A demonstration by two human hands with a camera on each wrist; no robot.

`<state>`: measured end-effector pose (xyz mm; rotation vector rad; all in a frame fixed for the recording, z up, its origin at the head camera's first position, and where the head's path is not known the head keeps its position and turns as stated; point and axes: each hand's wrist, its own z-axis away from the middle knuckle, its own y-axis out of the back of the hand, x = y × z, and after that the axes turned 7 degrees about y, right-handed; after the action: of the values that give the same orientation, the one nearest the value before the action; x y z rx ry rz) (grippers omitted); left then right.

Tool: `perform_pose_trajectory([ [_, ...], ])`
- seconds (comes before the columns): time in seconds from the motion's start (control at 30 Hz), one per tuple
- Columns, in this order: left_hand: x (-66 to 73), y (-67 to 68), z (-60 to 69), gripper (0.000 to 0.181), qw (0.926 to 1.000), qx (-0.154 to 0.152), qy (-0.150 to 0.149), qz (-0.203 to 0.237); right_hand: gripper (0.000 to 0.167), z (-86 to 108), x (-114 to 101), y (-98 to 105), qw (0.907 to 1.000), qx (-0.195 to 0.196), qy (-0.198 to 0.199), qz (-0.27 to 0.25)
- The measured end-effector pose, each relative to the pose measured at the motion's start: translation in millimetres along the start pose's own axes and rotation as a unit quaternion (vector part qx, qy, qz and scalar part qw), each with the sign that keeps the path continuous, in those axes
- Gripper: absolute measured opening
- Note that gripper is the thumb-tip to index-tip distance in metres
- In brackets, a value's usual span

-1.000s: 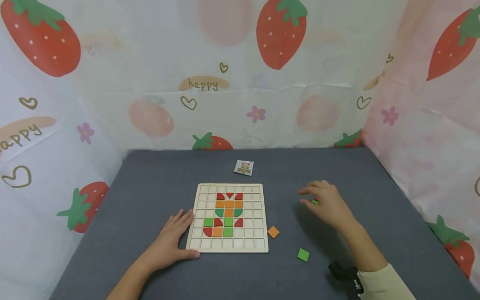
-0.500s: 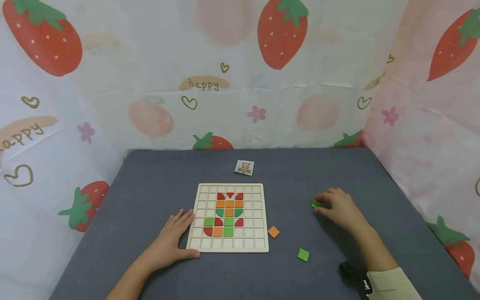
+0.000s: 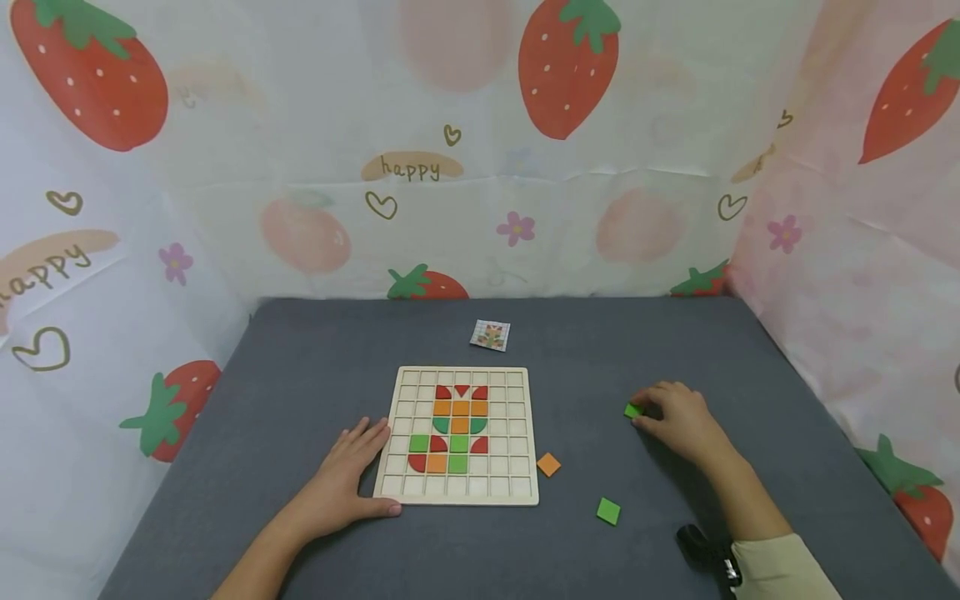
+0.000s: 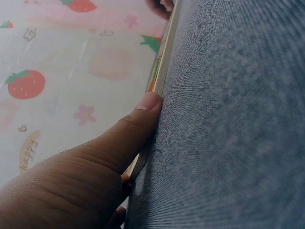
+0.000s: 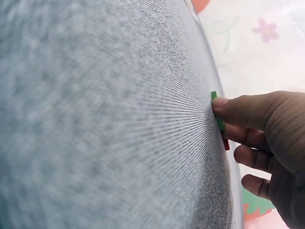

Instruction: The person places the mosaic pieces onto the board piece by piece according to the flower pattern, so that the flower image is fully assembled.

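The pale wooden grid board (image 3: 498, 487) lies on the table, with red, orange and green tiles set in several of its cells. My left hand (image 3: 341, 479) rests at its front left corner, thumb along the near edge and fingers spread along the left side. To the right, my right hand (image 3: 678, 421) pinches a green square tile (image 5: 220, 123) between thumb and fingers, low over the cloth. Just beyond it in the right wrist view shows a red piece (image 5: 226, 144), mostly hidden by the fingers.
An orange square tile (image 3: 549, 465) lies by the board's right edge. Nearer me is another green tile (image 3: 608, 511). A small pattern card (image 3: 491, 335) sits behind the board. Strawberry-print cloth (image 3: 555, 250) walls in the grey table (image 3: 337, 342) at the back and sides.
My right hand has moved right and slightly toward me, and its thumb and fingers have closed on the green tile. The left hand has stayed on the board.
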<state>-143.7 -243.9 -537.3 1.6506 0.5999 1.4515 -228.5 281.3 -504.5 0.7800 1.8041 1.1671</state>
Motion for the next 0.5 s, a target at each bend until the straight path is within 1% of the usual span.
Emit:
perform_pose_trajectory([
  [0.17, -0.3, -1.3, -0.4, 0.12, 1.0, -0.001, 0.0, 0.001, 0.025, -1.4, 0.6, 0.7, 1.0, -0.005, -0.006, -0.003],
  [0.3, -0.2, -1.2, -0.2, 0.12, 1.0, -0.001, 0.001, 0.001, 0.024, -4.0, -2.8, 3.9, 0.9999, 0.002, 0.002, -0.013],
  [0.4, 0.0, -0.3, -0.2, 0.12, 1.0, -0.001, 0.0, 0.002, 0.024, -8.3, -13.2, 8.3, 0.9994, 0.013, 0.015, -0.03],
  [0.5, -0.1, 0.4, -0.6, 0.119, 1.0, -0.001, -0.001, 0.005, 0.024, -13.3, -29.3, 11.0, 0.9983, 0.022, 0.023, -0.049],
])
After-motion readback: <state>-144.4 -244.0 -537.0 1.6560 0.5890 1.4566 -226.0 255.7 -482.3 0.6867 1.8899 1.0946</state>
